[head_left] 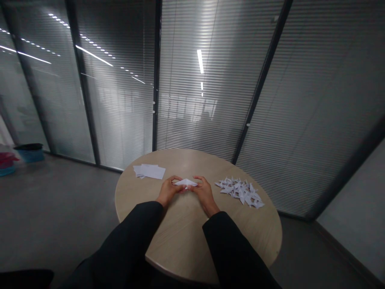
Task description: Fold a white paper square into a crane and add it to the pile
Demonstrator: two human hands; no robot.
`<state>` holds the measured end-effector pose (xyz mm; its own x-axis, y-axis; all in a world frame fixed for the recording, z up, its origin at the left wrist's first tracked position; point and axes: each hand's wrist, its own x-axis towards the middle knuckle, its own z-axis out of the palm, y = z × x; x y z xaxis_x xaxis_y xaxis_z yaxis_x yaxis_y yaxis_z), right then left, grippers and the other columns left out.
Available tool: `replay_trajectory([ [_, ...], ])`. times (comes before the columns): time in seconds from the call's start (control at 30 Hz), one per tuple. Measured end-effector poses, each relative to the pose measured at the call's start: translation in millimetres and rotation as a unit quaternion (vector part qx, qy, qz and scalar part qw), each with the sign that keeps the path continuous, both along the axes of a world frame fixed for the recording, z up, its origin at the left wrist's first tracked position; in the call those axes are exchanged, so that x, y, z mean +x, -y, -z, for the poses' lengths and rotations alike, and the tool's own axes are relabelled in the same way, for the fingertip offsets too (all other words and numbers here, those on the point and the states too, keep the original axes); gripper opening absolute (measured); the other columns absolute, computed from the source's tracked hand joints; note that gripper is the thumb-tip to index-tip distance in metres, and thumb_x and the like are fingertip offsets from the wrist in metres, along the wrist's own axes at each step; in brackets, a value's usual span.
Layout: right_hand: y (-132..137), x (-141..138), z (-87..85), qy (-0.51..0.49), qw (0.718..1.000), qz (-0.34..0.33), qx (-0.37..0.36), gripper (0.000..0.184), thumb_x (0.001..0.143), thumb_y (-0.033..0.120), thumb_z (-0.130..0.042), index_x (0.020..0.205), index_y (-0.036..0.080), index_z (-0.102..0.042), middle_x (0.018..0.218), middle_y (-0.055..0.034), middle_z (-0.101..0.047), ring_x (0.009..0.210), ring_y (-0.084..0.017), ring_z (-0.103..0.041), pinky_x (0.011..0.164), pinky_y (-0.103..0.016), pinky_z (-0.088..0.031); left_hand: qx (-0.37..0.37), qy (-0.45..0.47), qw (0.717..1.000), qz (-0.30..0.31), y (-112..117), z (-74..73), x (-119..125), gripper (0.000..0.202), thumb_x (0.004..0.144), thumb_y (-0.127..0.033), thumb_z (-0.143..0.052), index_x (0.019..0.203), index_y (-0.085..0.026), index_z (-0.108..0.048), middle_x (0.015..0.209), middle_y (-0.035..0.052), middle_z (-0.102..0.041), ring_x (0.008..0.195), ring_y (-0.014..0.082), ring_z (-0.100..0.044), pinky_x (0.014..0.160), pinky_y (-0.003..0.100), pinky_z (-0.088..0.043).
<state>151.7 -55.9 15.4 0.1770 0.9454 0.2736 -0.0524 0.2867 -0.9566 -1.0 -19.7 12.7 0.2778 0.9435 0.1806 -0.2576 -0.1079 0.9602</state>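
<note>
Both your forearms reach forward to frame centre. Your left hand (168,190) and right hand (204,191) pinch a folded white paper piece (186,183) with curled fingers, held low over the round desk (180,237).

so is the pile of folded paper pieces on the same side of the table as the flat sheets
No, the folded pieces lie by the right hand, while the flat sheets lie beyond the left hand.

Hands: left hand (168,189) and right hand (203,190) are pinching a folded white paper triangle (185,183).
Surface: round beige wooden table (180,237) is bearing it.
</note>
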Motion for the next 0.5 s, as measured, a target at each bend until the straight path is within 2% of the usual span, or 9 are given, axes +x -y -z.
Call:
replay_trajectory([
  [0.13,3.2,-1.5,-4.3,-0.026,1.0,-0.003,-0.014,0.055,0.05,0.027,-0.078,0.099,0.02,-0.053,0.066,0.0012,-0.069,0.061,-0.019,-0.065,0.06,-0.029,-0.049,0.008,-0.005,1.0,0.001,-2.1,0.0,-2.1,0.046,0.052,-0.026,-0.082,0.088,-0.013,-0.056,0.06,0.0027,-0.068,0.056,0.0168,-0.065,0.057,0.026,-0.051],
  [0.37,3.9,1.0,-6.9,-0.037,0.998,0.005,-0.043,0.049,0.048,0.027,-0.079,0.092,0.017,-0.06,0.063,0.0004,-0.069,0.059,-0.019,-0.065,0.06,-0.03,-0.05,0.033,-0.001,0.998,0.053,3.3,-2.7,-7.6,0.053,0.058,-0.03,-0.078,0.1,-0.013,-0.052,0.063,0.0035,-0.069,0.06,0.0168,-0.066,0.062,0.026,-0.051],
  [0.5,2.2,3.2,-6.1,-0.039,0.998,-0.007,-0.043,0.049,0.049,0.026,-0.079,0.093,0.014,-0.061,0.063,0.0002,-0.069,0.062,-0.018,-0.066,0.062,-0.029,-0.052,0.031,0.007,0.998,0.05,3.0,-1.9,-7.2,0.052,0.058,-0.029,-0.077,0.101,-0.013,-0.052,0.063,0.0021,-0.068,0.059,0.0156,-0.066,0.06,0.024,-0.05],
])
